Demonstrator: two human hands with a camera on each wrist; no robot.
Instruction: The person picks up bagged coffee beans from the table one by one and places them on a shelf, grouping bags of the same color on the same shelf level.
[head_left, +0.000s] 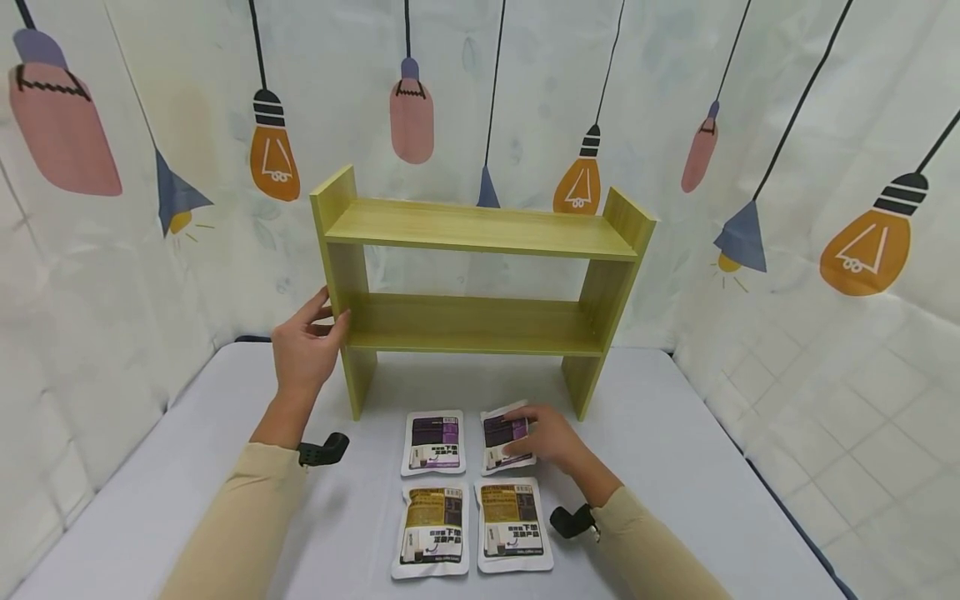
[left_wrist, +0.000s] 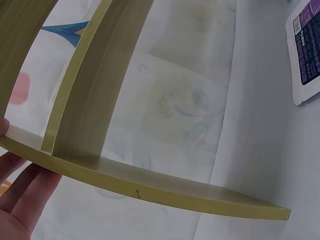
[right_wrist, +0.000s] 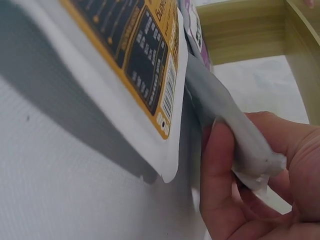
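Note:
My left hand holds the left side panel of a yellow-green two-tier wooden shelf. In the left wrist view, the thumb lies on one side of the panel edge and the fingers on the other. A white pouch with a purple label is pinched by my right hand along its right side. The right wrist view shows the held pouch bent between thumb and fingers. Beside it lies a second purple-labelled pouch.
Two pouches with brown-and-gold labels, a left one and a right one, lie nearer me on the white table. Behind the shelf hangs a white backdrop printed with lamps and bulbs.

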